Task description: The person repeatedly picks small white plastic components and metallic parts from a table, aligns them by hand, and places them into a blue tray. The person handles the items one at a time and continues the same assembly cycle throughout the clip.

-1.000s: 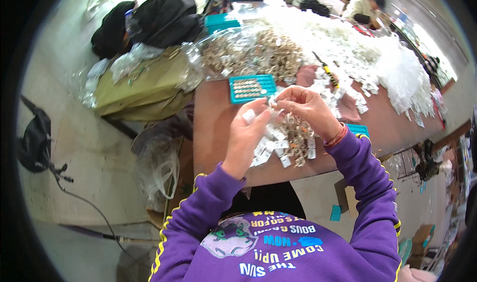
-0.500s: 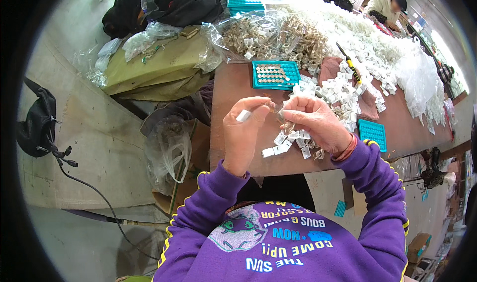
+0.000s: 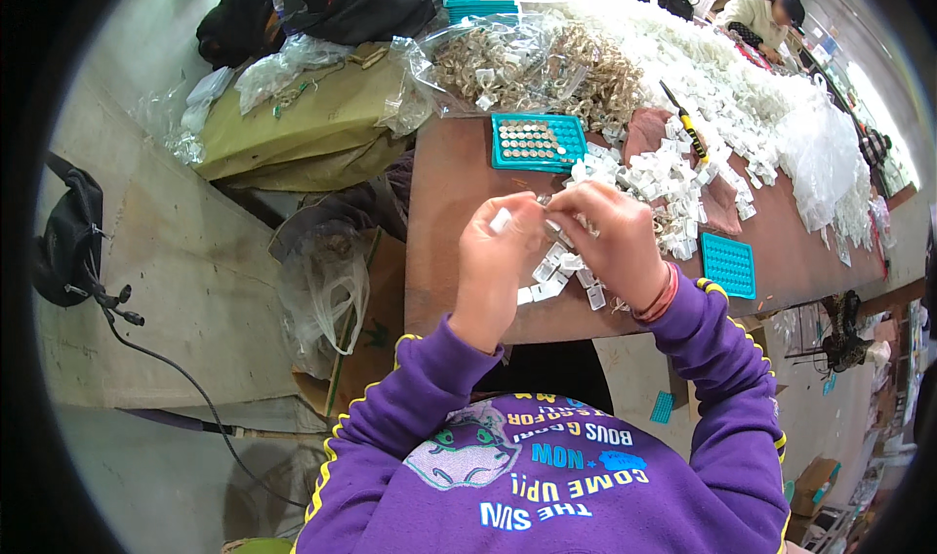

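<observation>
My left hand (image 3: 493, 261) is raised over the near part of the table, holding a small white rectangular piece (image 3: 501, 220) by its fingers. Its thumb and forefinger meet the fingertips of my right hand (image 3: 620, 237) in a pinch. What lies between those fingertips is too small and blurred to name. Below the hands lie several loose white rectangular pieces (image 3: 547, 287), partly covered by the right hand. Beyond the hands sits a teal tray (image 3: 574, 136) with rows of round silver discs.
White pieces (image 3: 673, 173) spread across the brown table (image 3: 444, 232) into a large far heap. A yellow-and-black tool (image 3: 694, 136) lies on them. Another teal tray (image 3: 729, 266) is at right. Bagged beige strands (image 3: 595, 76) lie at the back. Someone (image 3: 756, 22) sits far right.
Both hands have come closer together, and the right hand has turned so its back shows more. The left hand has shifted right, still with the white piece.
</observation>
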Demonstrator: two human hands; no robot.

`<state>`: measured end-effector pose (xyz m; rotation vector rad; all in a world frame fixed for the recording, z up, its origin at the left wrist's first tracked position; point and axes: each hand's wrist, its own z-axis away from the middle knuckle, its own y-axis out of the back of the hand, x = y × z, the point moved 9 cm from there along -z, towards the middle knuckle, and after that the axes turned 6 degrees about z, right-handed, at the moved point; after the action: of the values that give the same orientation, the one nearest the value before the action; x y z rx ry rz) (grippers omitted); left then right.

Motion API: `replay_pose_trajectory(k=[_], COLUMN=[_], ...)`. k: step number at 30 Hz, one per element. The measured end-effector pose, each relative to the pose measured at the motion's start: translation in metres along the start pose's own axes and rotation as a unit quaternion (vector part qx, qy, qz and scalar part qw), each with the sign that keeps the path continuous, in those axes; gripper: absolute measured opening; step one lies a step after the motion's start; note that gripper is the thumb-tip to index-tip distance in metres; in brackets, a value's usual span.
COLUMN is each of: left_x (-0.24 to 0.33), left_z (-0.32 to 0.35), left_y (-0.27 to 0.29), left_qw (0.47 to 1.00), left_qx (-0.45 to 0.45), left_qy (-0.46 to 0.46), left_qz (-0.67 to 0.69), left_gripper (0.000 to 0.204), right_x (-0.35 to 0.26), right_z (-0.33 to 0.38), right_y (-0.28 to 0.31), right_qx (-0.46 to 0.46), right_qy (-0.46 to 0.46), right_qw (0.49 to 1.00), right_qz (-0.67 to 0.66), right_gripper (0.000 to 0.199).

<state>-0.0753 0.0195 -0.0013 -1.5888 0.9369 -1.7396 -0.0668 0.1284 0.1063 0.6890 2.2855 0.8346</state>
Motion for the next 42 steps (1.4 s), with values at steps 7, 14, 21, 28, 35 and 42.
replay_pose_trajectory(k=[7,14,21,28,35,42], left_x=[-0.01,0.001,0.009,0.011,0.009,0.023], left_z=[0.005,0.008,0.009,0.009,0.015,0.015], left_y=[-0.007,0.011,0.013,0.015,-0.015,-0.006], left_qw=[0.987,0.997,0.995,0.987,0.969,0.984], left_qx=[-0.1,-0.031,-0.006,-0.019,-0.194,-0.088], left_qy=[0.115,0.022,-0.043,0.015,0.048,-0.048], left_qz=[0.049,-0.067,-0.092,-0.156,-0.147,-0.15], left_gripper=[0.027,0.026,0.023,0.022,0.018,0.011], right_x=[0.058,0.05,0.048,0.04,0.028,0.039], right_z=[0.021,0.04,0.046,0.032,0.048,0.048], right_y=[-0.046,-0.069,-0.075,-0.048,-0.078,-0.072], right_qx=[-0.12,-0.166,-0.144,-0.168,-0.327,-0.235], right_qy=[-0.336,-0.383,-0.378,-0.302,-0.356,-0.387], right_qw=[0.807,0.702,0.733,0.849,0.637,0.725], right_qz=[-0.47,-0.577,-0.547,-0.4,-0.601,-0.519], right_gripper=[0.02,0.017,0.016,0.012,0.021,0.022])
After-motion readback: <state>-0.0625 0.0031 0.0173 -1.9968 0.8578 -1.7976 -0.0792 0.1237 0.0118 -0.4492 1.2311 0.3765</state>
